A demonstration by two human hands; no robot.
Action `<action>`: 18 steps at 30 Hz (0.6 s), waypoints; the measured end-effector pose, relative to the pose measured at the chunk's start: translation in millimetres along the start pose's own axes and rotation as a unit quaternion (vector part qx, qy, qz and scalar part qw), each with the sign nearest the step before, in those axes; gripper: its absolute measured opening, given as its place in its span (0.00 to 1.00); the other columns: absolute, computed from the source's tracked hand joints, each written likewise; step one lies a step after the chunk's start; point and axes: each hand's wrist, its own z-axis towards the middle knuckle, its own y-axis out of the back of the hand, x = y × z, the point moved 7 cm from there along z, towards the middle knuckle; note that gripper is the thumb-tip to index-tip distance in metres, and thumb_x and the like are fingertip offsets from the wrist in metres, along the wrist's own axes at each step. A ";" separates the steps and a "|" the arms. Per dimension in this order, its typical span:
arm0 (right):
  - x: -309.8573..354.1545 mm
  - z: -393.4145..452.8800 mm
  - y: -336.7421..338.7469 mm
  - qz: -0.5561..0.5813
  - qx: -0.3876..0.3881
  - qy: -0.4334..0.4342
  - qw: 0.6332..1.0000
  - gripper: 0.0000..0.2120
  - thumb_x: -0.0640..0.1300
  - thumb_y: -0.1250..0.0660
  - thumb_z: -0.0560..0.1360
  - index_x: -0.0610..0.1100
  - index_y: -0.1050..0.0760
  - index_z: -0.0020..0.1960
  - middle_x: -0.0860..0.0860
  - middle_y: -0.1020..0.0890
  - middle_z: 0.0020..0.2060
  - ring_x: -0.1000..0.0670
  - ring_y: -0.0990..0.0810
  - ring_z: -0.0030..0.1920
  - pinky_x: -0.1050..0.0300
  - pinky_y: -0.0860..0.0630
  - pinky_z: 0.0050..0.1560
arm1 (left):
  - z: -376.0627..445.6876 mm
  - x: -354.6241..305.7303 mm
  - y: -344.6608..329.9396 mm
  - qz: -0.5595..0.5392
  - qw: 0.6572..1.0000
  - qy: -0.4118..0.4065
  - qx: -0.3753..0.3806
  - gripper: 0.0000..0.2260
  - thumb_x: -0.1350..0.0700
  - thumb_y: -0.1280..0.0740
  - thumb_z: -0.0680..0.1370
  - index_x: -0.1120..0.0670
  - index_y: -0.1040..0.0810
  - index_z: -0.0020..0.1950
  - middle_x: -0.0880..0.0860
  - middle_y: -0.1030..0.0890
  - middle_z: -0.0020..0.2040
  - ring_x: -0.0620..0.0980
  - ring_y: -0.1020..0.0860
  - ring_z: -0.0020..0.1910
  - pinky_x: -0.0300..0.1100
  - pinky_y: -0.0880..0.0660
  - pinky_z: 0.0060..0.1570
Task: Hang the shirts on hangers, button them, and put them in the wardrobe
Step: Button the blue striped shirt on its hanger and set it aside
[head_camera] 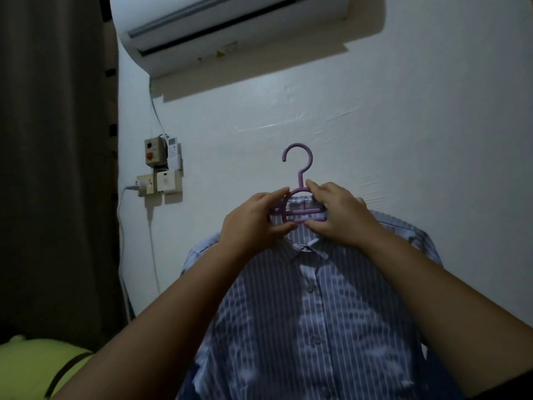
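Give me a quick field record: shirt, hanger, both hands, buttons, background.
shirt: blue striped shirt, on the hanger, front facing camera
hanger: purple hanger, hook free, upright
left hand: left hand grips hanger neck at collar
right hand: right hand grips hanger neck at collar
buttons: placket looks closed
background: white wall, air conditioner, dark curtain

The shirt hides the hanger shoulders, and the lower edge cuts its hem.

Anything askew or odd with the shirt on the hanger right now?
Nothing stands out. The striped shirt sits on the purple hanger, placket buttoned, collar roughly centred. Both the left hand and right hand grip the hanger at the neck.
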 end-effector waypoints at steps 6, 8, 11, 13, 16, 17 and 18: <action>7.4 4.6 -16.5 0.041 0.005 0.009 0.999 0.36 0.52 0.32 0.74 0.50 0.46 0.76 0.48 0.30 0.65 0.47 0.29 0.62 0.42 0.28 0.61 | -24.0 24.1 24.6 0.042 0.999 0.000 0.010 0.35 0.28 0.41 0.70 0.38 0.39 0.74 0.48 0.21 0.62 0.48 0.21 0.49 0.39 0.28 0.44; 8.7 5.8 -21.9 0.051 0.014 0.007 0.999 0.36 0.51 0.32 0.74 0.49 0.46 0.76 0.48 0.30 0.65 0.47 0.30 0.62 0.43 0.29 0.61 | -35.9 34.4 28.6 0.093 0.995 -0.001 0.043 0.39 0.27 0.41 0.67 0.39 0.43 0.76 0.50 0.22 0.64 0.50 0.21 0.54 0.41 0.26 0.48; 14.3 7.1 -32.3 0.070 0.026 0.009 0.997 0.37 0.51 0.32 0.74 0.49 0.46 0.76 0.47 0.30 0.65 0.46 0.29 0.62 0.43 0.28 0.61 | -53.6 50.0 32.0 0.133 0.989 -0.015 0.069 0.43 0.27 0.37 0.66 0.39 0.47 0.76 0.52 0.23 0.64 0.53 0.21 0.55 0.45 0.24 0.48; 17.4 8.1 -38.3 0.084 0.029 0.009 0.996 0.37 0.50 0.31 0.73 0.48 0.45 0.76 0.47 0.30 0.65 0.46 0.28 0.62 0.42 0.28 0.61 | -63.1 61.6 32.8 0.150 0.985 -0.021 0.080 0.43 0.28 0.34 0.66 0.38 0.48 0.75 0.52 0.24 0.64 0.54 0.22 0.54 0.46 0.23 0.47; 19.5 10.9 -44.0 0.094 0.028 0.007 0.995 0.37 0.50 0.31 0.73 0.48 0.45 0.76 0.47 0.29 0.64 0.46 0.28 0.61 0.42 0.28 0.61 | -74.5 79.7 37.4 0.167 0.982 -0.023 0.081 0.43 0.26 0.37 0.65 0.40 0.44 0.76 0.52 0.24 0.64 0.54 0.21 0.53 0.48 0.21 0.47; 20.1 12.3 -45.5 0.097 0.027 0.007 0.995 0.37 0.50 0.31 0.73 0.48 0.45 0.76 0.47 0.29 0.64 0.46 0.28 0.61 0.42 0.27 0.61 | -77.7 84.8 40.0 0.169 0.982 -0.023 0.079 0.43 0.26 0.40 0.65 0.41 0.43 0.76 0.52 0.24 0.63 0.54 0.21 0.52 0.49 0.20 0.46; 21.0 13.8 -47.2 0.101 0.027 0.006 0.994 0.37 0.49 0.31 0.73 0.48 0.45 0.76 0.47 0.29 0.64 0.46 0.27 0.61 0.42 0.27 0.60 | -80.8 89.0 42.8 0.170 0.982 -0.024 0.077 0.42 0.25 0.41 0.65 0.41 0.43 0.76 0.52 0.24 0.62 0.54 0.21 0.51 0.49 0.20 0.45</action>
